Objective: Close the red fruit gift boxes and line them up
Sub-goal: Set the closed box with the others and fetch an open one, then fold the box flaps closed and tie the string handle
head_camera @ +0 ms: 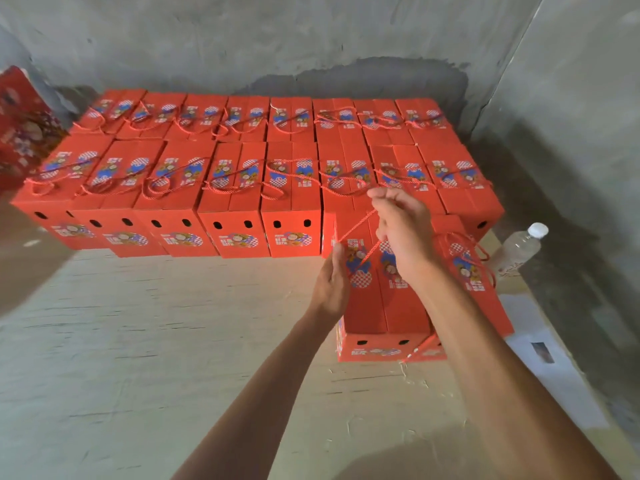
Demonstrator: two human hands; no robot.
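Rough grey concrete walls [311, 36] meet in a corner at right (a darker patch stains the back one). Pale flattened cardboard [138, 341] covers the floor, evenly lit.

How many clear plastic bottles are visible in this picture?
1. The clear plastic bottle with a white cap stands at the right, beside the red gift boxes. Others may be hidden behind boxes.

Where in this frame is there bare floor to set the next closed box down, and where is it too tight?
Bare floor lies in front of the front row of boxes, left of the left hand and the box being closed. The right is crowded: another box, a water bottle and white sheets fill the strip by the wall.
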